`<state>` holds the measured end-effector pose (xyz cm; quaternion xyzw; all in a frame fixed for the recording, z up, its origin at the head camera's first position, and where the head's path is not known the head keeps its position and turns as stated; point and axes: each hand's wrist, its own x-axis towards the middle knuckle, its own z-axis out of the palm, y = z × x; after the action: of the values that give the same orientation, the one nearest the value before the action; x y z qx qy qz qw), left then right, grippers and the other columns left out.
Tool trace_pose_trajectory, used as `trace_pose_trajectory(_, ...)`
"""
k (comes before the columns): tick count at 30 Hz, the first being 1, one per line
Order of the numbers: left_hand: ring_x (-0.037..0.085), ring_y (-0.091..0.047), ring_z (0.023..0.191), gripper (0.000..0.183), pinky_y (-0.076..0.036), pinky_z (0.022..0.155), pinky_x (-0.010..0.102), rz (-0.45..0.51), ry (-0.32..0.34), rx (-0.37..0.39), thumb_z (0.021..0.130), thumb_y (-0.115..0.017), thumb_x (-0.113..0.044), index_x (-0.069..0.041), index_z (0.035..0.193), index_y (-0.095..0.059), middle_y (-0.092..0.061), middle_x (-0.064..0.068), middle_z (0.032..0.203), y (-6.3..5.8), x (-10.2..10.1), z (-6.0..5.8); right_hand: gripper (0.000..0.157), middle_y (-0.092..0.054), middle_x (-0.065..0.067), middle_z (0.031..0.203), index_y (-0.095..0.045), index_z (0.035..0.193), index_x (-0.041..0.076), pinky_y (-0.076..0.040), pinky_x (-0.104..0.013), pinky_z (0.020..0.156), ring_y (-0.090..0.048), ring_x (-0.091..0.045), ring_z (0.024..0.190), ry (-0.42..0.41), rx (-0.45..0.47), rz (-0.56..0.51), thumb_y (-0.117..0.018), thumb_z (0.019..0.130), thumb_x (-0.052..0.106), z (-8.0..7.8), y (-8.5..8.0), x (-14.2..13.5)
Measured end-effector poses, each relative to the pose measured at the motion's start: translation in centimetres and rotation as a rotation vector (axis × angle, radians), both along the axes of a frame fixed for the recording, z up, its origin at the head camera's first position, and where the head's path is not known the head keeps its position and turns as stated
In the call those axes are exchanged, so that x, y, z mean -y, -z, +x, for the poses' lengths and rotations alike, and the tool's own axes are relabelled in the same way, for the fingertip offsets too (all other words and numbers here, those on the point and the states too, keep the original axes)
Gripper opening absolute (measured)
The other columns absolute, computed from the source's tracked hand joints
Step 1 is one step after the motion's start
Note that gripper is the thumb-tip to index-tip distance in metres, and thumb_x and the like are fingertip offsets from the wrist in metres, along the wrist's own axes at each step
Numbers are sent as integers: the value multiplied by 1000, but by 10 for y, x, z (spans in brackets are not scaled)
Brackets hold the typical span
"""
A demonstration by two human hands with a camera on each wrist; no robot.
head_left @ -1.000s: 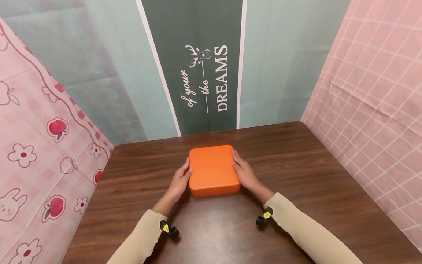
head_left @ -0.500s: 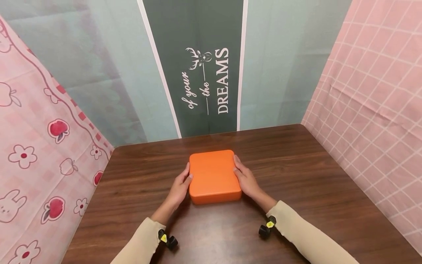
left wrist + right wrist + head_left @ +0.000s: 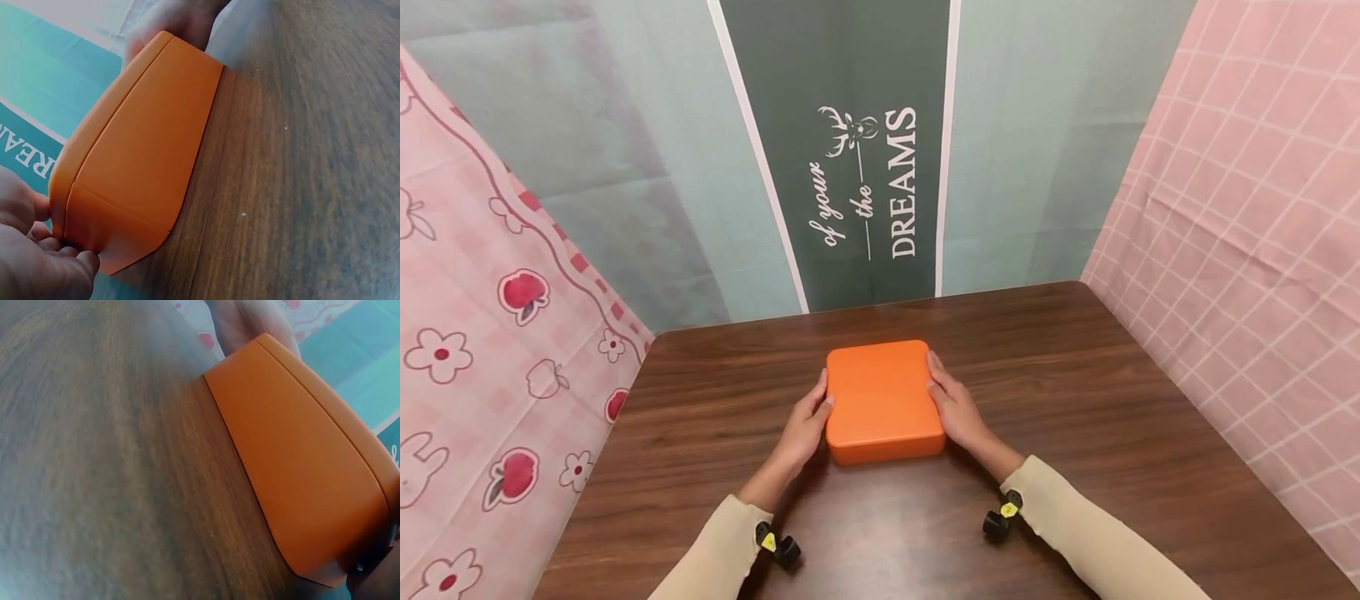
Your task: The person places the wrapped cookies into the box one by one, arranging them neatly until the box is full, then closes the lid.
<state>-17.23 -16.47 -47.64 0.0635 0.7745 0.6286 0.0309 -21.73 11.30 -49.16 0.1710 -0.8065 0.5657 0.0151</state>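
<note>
A square orange box point(image 3: 883, 392) with rounded corners sits flat on the brown wooden table, its plain lid on; a lid seam runs along its side in both wrist views. My left hand point(image 3: 802, 427) grips its left side, thumb at the lid's top edge. In the left wrist view the fingers point(image 3: 70, 256) curl against the side wall near the seam. My right hand point(image 3: 958, 408) holds the opposite side, thumb along the top edge. Most of that hand lies outside the right wrist view, where only a dark part of a finger point(image 3: 377, 578) shows at the corner.
The dark wood-grain table point(image 3: 1075, 383) spreads around the box. Behind it hangs a green cloth point(image 3: 880, 275) with white lettering. Pink patterned cloth point(image 3: 512, 333) borders the left, and a pink checked cloth point(image 3: 1240, 233) the right. Small black cameras are strapped to both sleeves.
The orange box and both hands have come slightly nearer to the person since a second ago. In the last half second they hardly move, and both hands keep their hold.
</note>
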Motion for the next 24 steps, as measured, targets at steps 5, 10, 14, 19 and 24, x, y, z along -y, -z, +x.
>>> trace_pose_trajectory(5,27,-12,155,58,-11,123,50,-21,5,-12,111,-43,-19,-3,161,-18,-14,11,168,0,2,-1,49,-23,-23,163,-29,154,-8,-12,-52,122,-18,-35,152,12,-1,-16,-40,107,-2,-1,0,4)
trace_pose_trajectory(10,26,-13,154,59,-11,123,49,-44,7,-16,111,-43,-20,-2,161,-18,-14,10,168,0,3,0,50,-25,-19,164,-31,156,-4,-15,-48,122,-21,-30,152,29,-3,-1,-42,108,3,1,1,4)
trace_pose_trajectory(14,28,-13,154,59,-12,123,51,-51,8,-24,110,-44,-20,-1,160,-18,-14,12,168,-1,3,0,50,-25,-16,165,-31,157,1,-15,-48,123,-21,-26,153,16,8,-9,-43,109,8,2,0,3)
trace_pose_trajectory(19,24,-13,154,59,-11,124,48,-40,11,-16,110,-44,-21,-4,161,-18,-14,7,168,-1,3,0,51,-24,-15,166,-31,158,3,-14,-47,123,-20,-23,153,8,18,-27,-42,109,9,1,1,2)
trace_pose_trajectory(24,27,-13,154,59,-11,124,50,-27,10,-17,110,-44,-19,-3,161,-18,-14,10,168,-1,3,-1,50,-24,-15,166,-30,158,2,-14,-47,123,-20,-24,153,6,14,-14,-42,109,10,1,1,1)
